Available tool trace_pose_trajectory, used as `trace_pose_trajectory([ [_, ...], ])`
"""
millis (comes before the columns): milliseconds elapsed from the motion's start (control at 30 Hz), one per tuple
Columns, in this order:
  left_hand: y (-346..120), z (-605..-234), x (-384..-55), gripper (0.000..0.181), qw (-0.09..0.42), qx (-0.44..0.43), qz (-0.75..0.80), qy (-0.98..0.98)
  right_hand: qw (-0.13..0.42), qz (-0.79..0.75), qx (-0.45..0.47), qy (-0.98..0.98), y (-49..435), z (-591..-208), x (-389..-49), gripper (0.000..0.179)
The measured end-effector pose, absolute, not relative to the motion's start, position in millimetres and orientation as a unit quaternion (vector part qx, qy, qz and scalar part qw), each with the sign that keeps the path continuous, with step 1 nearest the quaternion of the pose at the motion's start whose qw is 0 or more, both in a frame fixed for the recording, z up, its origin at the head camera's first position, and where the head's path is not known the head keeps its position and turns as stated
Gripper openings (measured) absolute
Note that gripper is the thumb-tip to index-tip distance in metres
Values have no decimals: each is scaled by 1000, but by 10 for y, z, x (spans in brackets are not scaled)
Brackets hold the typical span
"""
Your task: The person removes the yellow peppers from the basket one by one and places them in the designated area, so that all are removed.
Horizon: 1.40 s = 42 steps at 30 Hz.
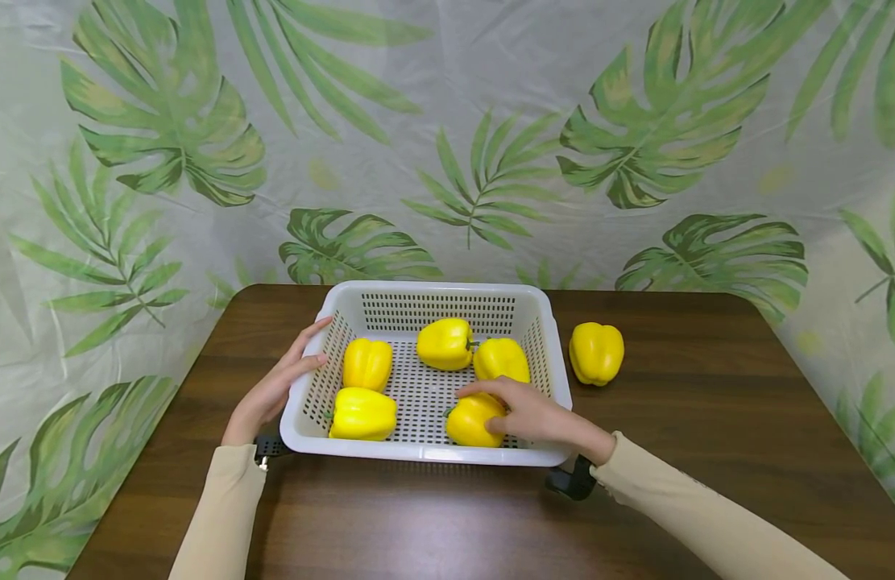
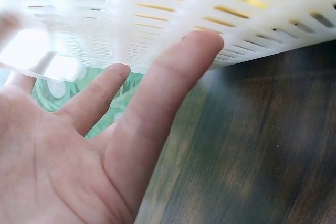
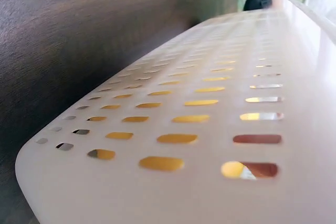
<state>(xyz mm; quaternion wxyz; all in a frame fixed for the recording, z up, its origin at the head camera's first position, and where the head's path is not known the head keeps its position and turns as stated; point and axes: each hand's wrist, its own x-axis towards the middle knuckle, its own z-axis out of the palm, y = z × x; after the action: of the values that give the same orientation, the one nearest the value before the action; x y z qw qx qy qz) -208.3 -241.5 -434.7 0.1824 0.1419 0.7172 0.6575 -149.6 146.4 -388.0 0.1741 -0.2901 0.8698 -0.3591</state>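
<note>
1 leaf-print backdrop (image 1: 164,137) fills the upper half of the head view, w/ 1 dark wood table (image 1: 708,419) across the lower half. 1 white perforated basket (image 1: 432,293) sits mid-frame on the table.

6 yellow bell peppers total: 5 inside the basket, 1 outside. Inside: 1 at back centre (image 1: 445,343), 1 back right (image 1: 501,359), 1 left-middle (image 1: 367,364), 1 front left (image 1: 362,414), 1 front right (image 1: 470,420). The 6th pepper (image 1: 596,352) stands on the table just right of the basket, apart from it.

2 hands, both in beige sleeves. Right hand (image 1: 534,415) reaches over the basket's front right corner, fingers curled round the front-right pepper, thumb on its side. Left hand (image 1: 273,391) is at the basket's left wall, fingers straight and spread, tips on the rim; left wrist view shows the flat palm, fingertips (image 2: 197,51) against the slotted wall.

Right wrist view: only the basket wall close up, yellow showing thru the slots.
</note>
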Motion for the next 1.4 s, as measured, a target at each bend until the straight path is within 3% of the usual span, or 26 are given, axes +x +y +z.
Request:
trace_pose_trajectory([
  [567, -2400, -4350, -2081, 62, 183, 141, 657, 717, 182, -402, -307, 843, 1488, -3893, -1511, 47],
  [967, -2402, -4358, -2083, 62, 182, 137, 656, 719, 176, -465, -253, 830, 1547, -3788, -1483, 48],
  [1400, -2407, -4355, -2073, 61, 177, 144, 658, 718, 133, -498, -227, 826, 1722, -3589, -1513, 51],
])
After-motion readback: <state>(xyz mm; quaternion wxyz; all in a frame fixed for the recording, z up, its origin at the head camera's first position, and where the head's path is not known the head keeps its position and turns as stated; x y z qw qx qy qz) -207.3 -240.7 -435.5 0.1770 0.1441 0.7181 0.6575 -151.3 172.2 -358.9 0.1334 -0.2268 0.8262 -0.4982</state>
